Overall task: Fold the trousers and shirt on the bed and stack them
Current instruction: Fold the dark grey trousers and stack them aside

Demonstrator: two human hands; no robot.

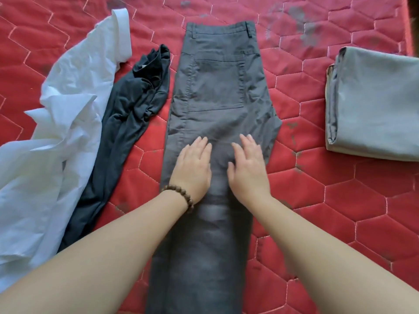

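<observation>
Trousers (213,137) lie mid-bed, legs doubled lengthwise, waistband far, back pocket up. Left hand (192,168) and right hand (247,171) flat on cloth below seat, fingers spread, grasping nothing. Step looks like smoothing: press outward toward seams, flatten seat bulge at right before cross fold. White shirt (56,137) crumpled left, dark garment (127,123) beside it. Folded grey piece (374,105) right. Bed (328,200) red, quilted, soft; room unseen.

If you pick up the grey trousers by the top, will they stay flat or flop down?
Probably flop. The grey trousers lie soft and creased on the bed, so the legs would likely dangle. The left hand and right hand press flat on them, which suggests the cloth gives easily. It looks thickish, so perhaps heavier than the white shirt.
</observation>
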